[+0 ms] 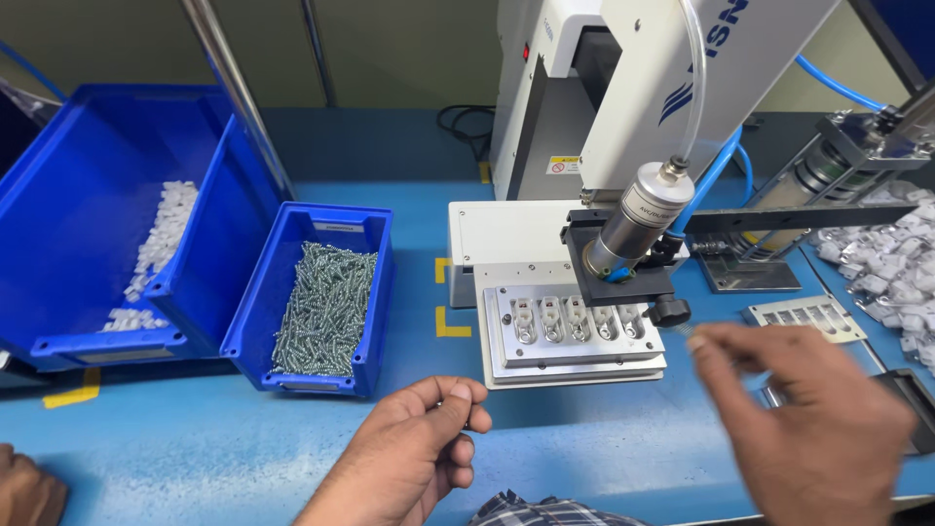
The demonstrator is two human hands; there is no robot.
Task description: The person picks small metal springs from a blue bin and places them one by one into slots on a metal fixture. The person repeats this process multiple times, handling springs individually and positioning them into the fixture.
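The fixture (573,336) lies just left of the blurred right hand (808,419), whose pinched fingertips may hold something small; left hand (419,453), loosely curled, sits farther off.

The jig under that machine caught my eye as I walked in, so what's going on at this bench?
A person sits at a blue bench. The metal jig holds a row of small parts under the machine's cylindrical head. The right hand, blurred, is just right of the jig, fingertips pinched; what it holds cannot be told. The left hand rests loosely curled in front. A small blue bin of screws stands to the left.
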